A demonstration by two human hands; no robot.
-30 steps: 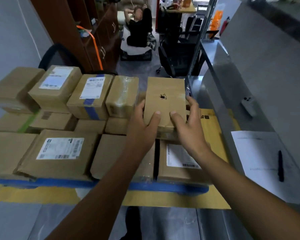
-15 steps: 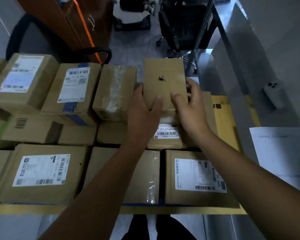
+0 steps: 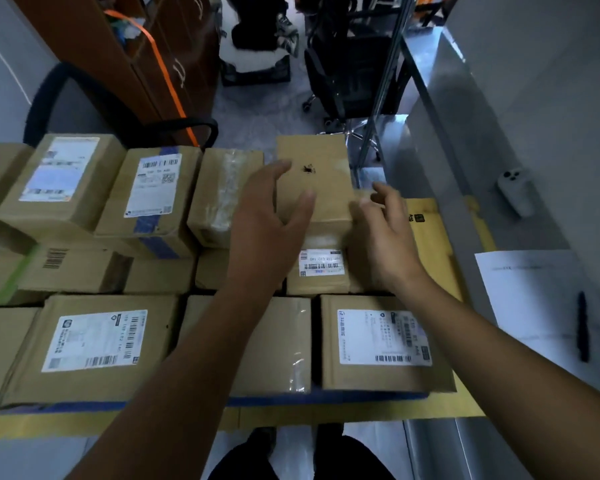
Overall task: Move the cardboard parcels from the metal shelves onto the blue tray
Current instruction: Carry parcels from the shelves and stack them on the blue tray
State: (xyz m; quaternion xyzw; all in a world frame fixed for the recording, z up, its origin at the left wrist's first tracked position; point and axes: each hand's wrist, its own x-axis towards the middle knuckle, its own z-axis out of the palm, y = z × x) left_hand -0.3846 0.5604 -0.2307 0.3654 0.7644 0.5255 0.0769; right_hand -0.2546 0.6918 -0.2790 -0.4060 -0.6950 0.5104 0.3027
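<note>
Single head-worn view looks steeply down, close over stacked parcels (image 3: 312,188)

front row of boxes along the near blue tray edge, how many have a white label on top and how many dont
Brown cardboard parcels with a white label on top: 2
Brown cardboard parcels with no label showing: 2
Total: 4

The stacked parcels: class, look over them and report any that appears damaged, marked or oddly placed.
One stands out: the plain parcel on the top layer, between the left hand and right hand, has a dark ragged spot on its top face, perhaps a puncture or stain. It bears no visible label, unlike the labelled parcel beneath it.
</note>
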